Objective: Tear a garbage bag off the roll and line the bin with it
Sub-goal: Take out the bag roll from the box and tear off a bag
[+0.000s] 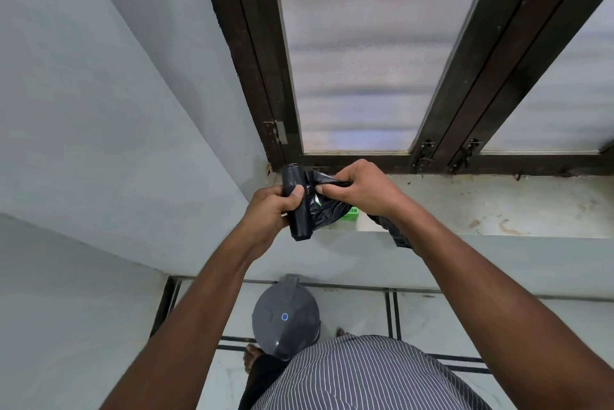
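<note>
Over the window ledge [465, 207], the left hand [269, 207] grips the black roll [296, 207] upright, while the right hand [362, 187] pinches the loose bag [327, 210] pulled sideways from it. Below, the lidded grey bin [285, 320] stands on the floor [432, 320].

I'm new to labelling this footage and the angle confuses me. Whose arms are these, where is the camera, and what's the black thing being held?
There is no machine here: a person wears one wide-angle camera on the head, looking forward and down, so both arms reach away from you. The left hand grips a roll of black garbage bags. The right hand pinches the unrolled bag, drawn out sideways; whether it is torn free cannot be seen. Behind the hands runs a window ledge, where a green and white box sits partly hidden by the bag. On the floor below stands a grey bin with its lid closed.
</note>
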